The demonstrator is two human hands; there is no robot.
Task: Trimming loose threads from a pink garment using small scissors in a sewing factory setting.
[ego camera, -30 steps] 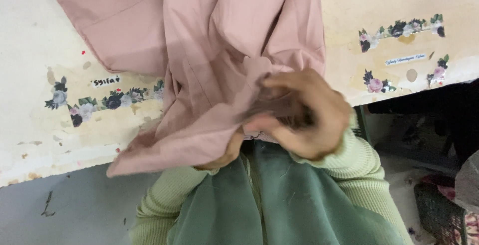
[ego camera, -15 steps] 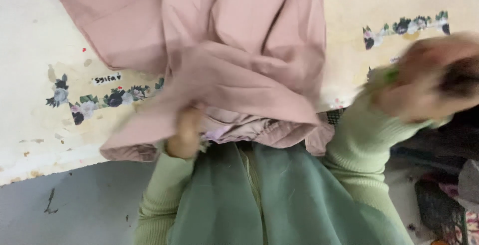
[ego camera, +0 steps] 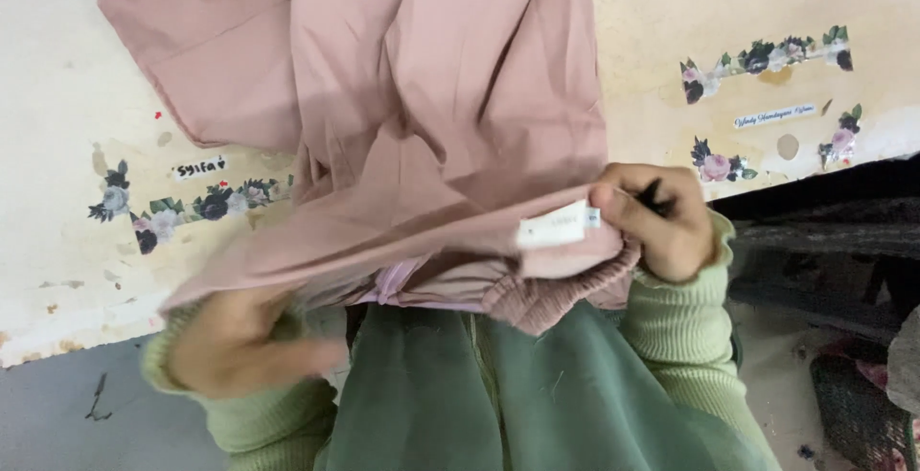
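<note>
While the left hand (ego camera: 240,342) drops blurred and loosely curled at lower left, the right hand (ego camera: 656,217) has returned, pinching the pink garment's (ego camera: 431,126) elastic waistband (ego camera: 565,289).

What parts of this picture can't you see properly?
- Head view: the left hand is blurred, so its grip cannot be told.
- The right hand holds something small and dark, too small to name.
- The pink garment runs off the top edge.
- The white label is too small to read.
</note>
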